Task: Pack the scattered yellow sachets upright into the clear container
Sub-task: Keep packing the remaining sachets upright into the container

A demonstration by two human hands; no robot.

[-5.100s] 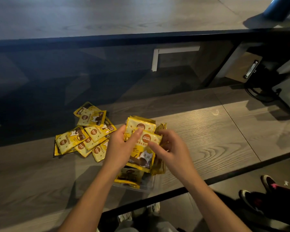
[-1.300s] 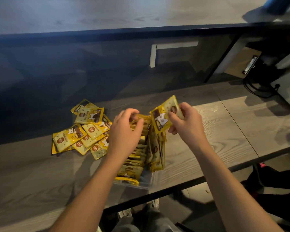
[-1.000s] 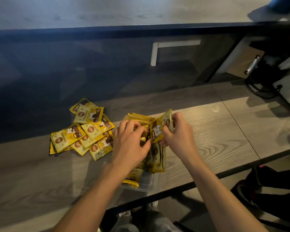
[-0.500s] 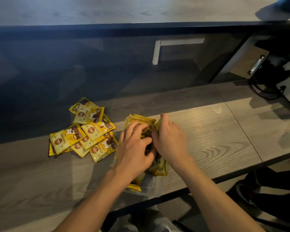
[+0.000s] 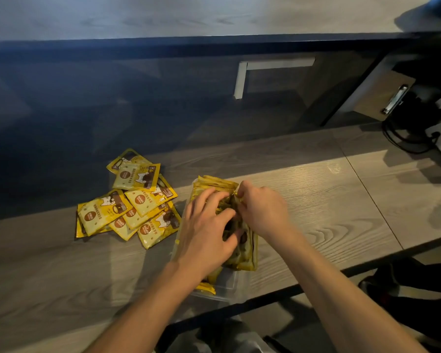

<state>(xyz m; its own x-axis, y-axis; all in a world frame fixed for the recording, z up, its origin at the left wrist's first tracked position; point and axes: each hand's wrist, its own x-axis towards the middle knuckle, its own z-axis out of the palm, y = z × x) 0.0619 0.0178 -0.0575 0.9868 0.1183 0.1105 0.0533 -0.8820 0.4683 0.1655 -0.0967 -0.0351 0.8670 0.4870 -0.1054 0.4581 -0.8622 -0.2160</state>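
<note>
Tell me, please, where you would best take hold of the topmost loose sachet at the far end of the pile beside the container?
Probably by its right short edge. That sachet lies flat, face up, on top of the pile, so nothing pins it. Its right edge overhangs the sachet beneath, leaving room to slip a thumb under from the container side and pinch.

Both forearms reach forward, left hand point(image 5: 206, 233) and right hand point(image 5: 262, 210) close together, fingers curled downward.

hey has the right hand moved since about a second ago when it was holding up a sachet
Yes. The right hand has come down and leftward, toward the loose pile, and now presses among the packed sachets in the clear container.
</note>
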